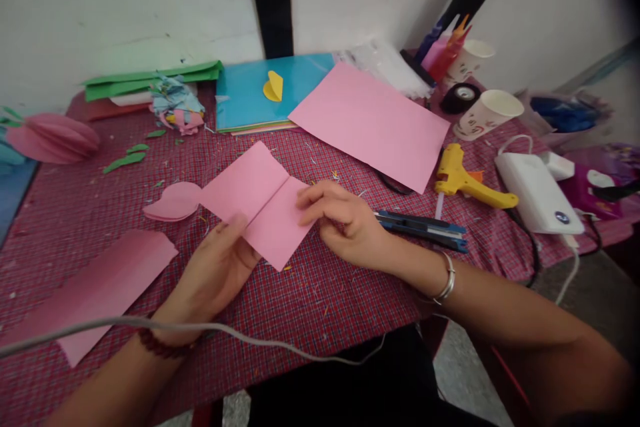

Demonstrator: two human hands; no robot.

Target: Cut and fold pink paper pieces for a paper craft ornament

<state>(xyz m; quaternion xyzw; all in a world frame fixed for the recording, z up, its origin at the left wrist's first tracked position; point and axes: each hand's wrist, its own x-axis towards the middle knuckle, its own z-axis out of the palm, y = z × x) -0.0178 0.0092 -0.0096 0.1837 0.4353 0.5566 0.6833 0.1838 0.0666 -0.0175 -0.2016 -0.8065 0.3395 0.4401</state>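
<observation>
A pink sheet of paper (245, 183) with a crease or fold line across it is held above the table. My left hand (213, 273) grips its lower left edge, thumb on top and fingers underneath. At its right corner, my right hand (350, 223) has bent fingers closed on the paper; the fingertips lie on its surface. Rounded pink paper pieces (175, 202) lie just left of the sheet. Nearer to me on the left is a larger pink paper strip (100, 280). A big pink sheet (373, 123) lies farther back, beside blue-handled scissors or cutter (425, 228).
A yellow glue gun (465, 180), white power bank (537, 193) and paper cups (487, 113) stand right. Behind are blue sheets (245, 97), a yellow paper piece (273, 87), crumpled scraps (176, 103) and a phone (273, 10). A white cable (235, 333) crosses in front.
</observation>
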